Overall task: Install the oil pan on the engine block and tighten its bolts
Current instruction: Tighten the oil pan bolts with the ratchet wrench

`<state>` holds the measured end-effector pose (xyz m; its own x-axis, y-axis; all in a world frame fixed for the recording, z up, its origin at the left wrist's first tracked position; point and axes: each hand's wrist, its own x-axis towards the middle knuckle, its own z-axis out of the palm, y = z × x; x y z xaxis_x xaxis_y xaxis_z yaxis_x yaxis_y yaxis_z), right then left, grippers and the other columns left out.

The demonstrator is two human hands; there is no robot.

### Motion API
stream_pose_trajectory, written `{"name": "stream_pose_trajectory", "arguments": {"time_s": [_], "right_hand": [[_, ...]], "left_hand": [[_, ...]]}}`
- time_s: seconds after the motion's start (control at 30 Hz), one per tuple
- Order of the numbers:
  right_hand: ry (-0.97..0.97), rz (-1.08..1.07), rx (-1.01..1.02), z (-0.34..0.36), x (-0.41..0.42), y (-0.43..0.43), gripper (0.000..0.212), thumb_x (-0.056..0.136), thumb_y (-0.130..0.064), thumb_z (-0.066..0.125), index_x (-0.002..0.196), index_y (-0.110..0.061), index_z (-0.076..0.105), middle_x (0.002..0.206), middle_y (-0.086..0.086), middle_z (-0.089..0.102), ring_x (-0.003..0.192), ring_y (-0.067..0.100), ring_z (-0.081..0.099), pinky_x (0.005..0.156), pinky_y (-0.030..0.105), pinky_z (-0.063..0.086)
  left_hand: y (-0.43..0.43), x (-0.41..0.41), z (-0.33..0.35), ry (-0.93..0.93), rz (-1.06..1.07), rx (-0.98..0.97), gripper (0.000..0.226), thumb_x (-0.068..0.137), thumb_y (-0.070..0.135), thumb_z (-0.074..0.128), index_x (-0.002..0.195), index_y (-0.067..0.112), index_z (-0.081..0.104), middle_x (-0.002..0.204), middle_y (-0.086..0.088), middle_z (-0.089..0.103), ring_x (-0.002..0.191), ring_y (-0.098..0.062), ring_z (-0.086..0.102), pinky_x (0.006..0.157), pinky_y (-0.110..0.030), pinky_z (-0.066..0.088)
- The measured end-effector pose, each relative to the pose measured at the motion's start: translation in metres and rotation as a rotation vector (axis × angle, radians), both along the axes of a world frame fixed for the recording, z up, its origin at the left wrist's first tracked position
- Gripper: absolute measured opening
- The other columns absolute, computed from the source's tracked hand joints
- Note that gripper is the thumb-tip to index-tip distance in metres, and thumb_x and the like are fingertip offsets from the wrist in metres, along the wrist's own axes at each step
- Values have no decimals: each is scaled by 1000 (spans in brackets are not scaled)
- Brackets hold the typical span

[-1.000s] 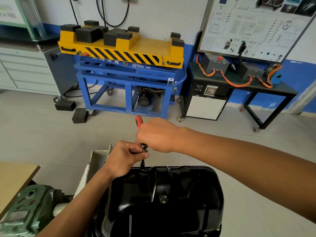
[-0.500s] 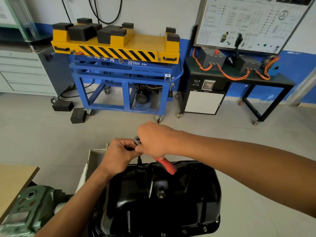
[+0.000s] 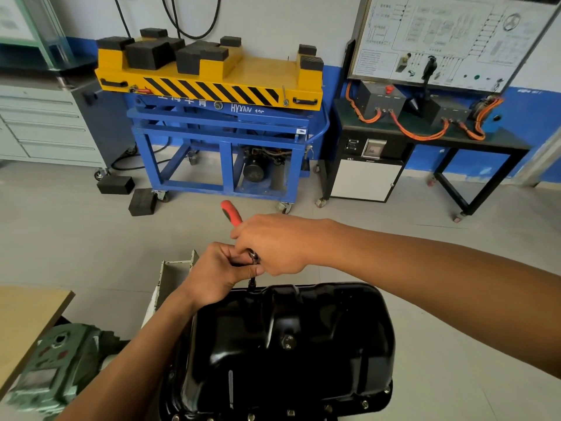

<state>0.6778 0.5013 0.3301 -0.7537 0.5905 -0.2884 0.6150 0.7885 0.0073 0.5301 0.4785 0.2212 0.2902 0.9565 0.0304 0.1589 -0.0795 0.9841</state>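
Observation:
A glossy black oil pan lies bottom up in front of me, with several bolt heads along its near flange. A ratchet with a red handle stands on a bolt at the pan's far edge, its socket extension pointing down. My right hand grips the handle, which sticks out away from me. My left hand curls round the ratchet head and extension. The engine block under the pan is hidden.
A green machine part sits at the lower left beside a wooden tabletop. A white bracket stands behind my left hand. Across the floor are a blue and yellow lift cart, black rubber blocks and a black trainer bench.
The red handle has swung from pointing toward me over the pan to pointing away from me. My left hand stays on the ratchet head.

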Motion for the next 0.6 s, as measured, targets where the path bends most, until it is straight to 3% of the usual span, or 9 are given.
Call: {"name": "stream_pose_trajectory", "arguments": {"time_s": [0.13, 0.2, 0.27, 0.37, 0.5, 0.57, 0.6], "right_hand": [[0, -29, 13, 1, 5, 0, 9, 86, -11, 69, 83, -6, 62, 74, 7, 57, 64, 25, 60, 54, 36, 46], [8, -80, 35, 5, 6, 1, 21, 89, -23, 71, 81, -10, 57, 68, 2, 48, 59, 22, 56, 53, 34, 44], [-1, -103, 90, 6, 5, -1, 34, 93, -38, 67, 73, -18, 47, 69, -2, 43, 58, 17, 49, 51, 32, 38], [3, -132, 145, 1, 2, -5, 43, 99, -43, 54, 65, -24, 38, 69, -3, 42, 56, 13, 41, 48, 30, 26], [41, -144, 218, -8, -7, -11, 20, 100, -28, 53, 84, -17, 58, 69, -3, 38, 56, 15, 40, 47, 30, 22], [41, -149, 214, -4, -8, -12, 10, 95, -17, 58, 85, -14, 56, 69, -2, 37, 54, 14, 37, 46, 30, 22], [34, -152, 191, -1, -7, -13, 17, 92, -11, 60, 78, -13, 50, 69, -1, 37, 54, 14, 37, 46, 30, 22]], "left_hand": [[2, 2, -1, 15, 14, 1, 16, 81, 4, 77, 92, -8, 75, 96, -23, 75, 100, -44, 68, 101, -53, 50], [3, 2, -1, 12, 37, -12, 15, 81, 4, 77, 90, -9, 75, 93, -25, 74, 99, -49, 66, 100, -54, 50], [3, 1, -3, 30, 41, -5, 11, 82, 4, 78, 89, -4, 77, 90, -19, 76, 95, -43, 69, 98, -47, 54], [1, 1, -2, 34, 33, 22, 6, 82, 2, 78, 81, 7, 79, 83, -10, 77, 79, -19, 71, 83, -30, 54], [0, 1, 0, 32, 27, 66, 37, 82, -5, 75, 66, 28, 78, 76, 2, 77, 72, -3, 69, 72, -15, 50], [0, 1, 1, 15, 32, 64, 42, 83, -8, 73, 66, 31, 78, 77, 5, 77, 72, -1, 70, 71, -12, 50], [-1, 1, 2, 11, 33, 61, 45, 83, -8, 72, 66, 32, 78, 76, 7, 77, 71, 1, 70, 70, -11, 50]]}}
